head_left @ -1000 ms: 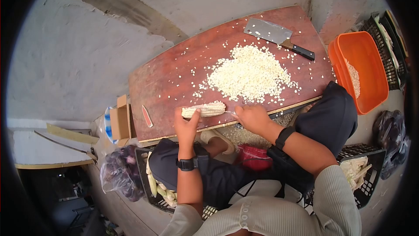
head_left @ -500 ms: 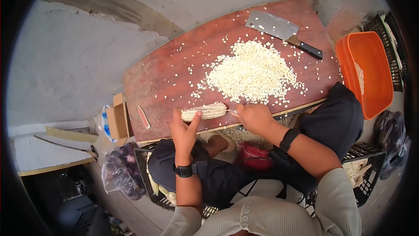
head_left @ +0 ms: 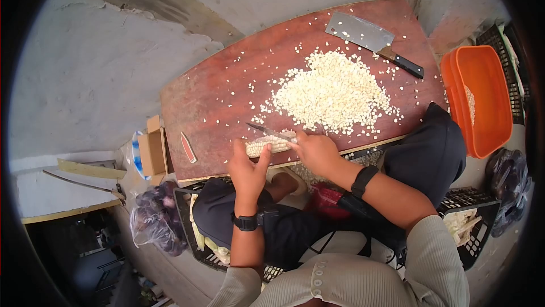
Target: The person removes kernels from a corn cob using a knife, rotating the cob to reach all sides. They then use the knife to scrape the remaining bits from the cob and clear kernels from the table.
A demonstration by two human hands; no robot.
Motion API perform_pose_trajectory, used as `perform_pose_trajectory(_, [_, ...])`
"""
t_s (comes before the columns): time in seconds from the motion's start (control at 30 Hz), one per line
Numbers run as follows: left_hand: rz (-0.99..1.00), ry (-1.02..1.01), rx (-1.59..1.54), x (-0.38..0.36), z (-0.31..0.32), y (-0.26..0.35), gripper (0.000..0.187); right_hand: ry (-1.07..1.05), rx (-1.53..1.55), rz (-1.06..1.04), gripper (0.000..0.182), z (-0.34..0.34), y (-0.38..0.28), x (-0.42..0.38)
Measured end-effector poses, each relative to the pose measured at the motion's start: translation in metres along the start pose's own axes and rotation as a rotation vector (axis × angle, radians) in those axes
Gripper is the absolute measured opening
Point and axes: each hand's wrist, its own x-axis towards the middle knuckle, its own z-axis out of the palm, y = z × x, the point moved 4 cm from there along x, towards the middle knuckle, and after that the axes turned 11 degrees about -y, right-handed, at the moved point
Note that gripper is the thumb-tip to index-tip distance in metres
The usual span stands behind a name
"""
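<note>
My left hand (head_left: 250, 169) grips a pale ear of corn (head_left: 267, 146) near the table's front edge, its thumb across the kernels. Part of the cob's upper side looks stripped. In my right hand (head_left: 316, 154) is a small knife (head_left: 262, 129), whose blade lies along the cob's upper side with the tip pointing left. Its handle is mostly hidden in my fingers. Just beyond the cob, a heap of loose corn kernels (head_left: 335, 91) spreads over the red-brown table (head_left: 227, 102).
A cleaver (head_left: 360, 32) lies at the table's far right. A red-and-white pointed object (head_left: 188, 149) rests at the left. Right of the table stands an orange bin (head_left: 491, 102) with some kernels. Black crates (head_left: 468, 247) flank my legs; a cardboard box (head_left: 152, 154) stands left.
My right hand has swung the knife so its blade now lies over the cob, pointing left; before, it was at the cob's right end. The cob has shifted slightly right.
</note>
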Motion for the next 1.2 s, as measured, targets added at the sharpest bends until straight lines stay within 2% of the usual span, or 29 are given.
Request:
perform_pose_trajectory(0.03, [0.009,0.0,0.047,-0.003,0.0,0.003,0.038,-0.015,0.048,0.015,0.033,0.0,0.001,0.0])
perform_pose_trajectory(0.2, [-0.022,0.021,-0.157,-0.002,0.004,-0.007,0.038,-0.167,0.281,0.071,0.035,-0.004,0.003,0.004])
perform_pose_trajectory(0.3, [-0.007,0.034,-0.268,-0.003,0.007,-0.021,0.035,-0.19,0.374,-0.016,0.033,-0.009,0.0,0.0])
perform_pose_trajectory(0.33, [0.005,0.038,-0.295,-0.004,0.008,-0.025,0.035,-0.157,0.273,-0.009,0.034,-0.01,0.001,-0.003])
perform_pose_trajectory(0.43, [-0.16,0.016,-0.623,-0.008,0.012,-0.033,0.031,-0.081,0.004,-0.015,0.036,-0.009,0.009,-0.019])
perform_pose_trajectory(0.6, [-0.24,-0.029,-0.662,-0.008,0.007,-0.038,0.03,-0.114,-0.281,-0.095,0.034,-0.013,0.031,-0.029])
perform_pose_trajectory(0.9, [-0.219,-0.086,-0.646,0.003,0.005,-0.034,0.029,-0.045,-0.398,-0.075,0.026,-0.014,0.038,-0.034])
perform_pose_trajectory(1.2, [-0.161,-0.079,-0.527,0.01,0.005,-0.03,0.028,0.051,-0.374,-0.037,0.03,0.001,0.042,-0.028])
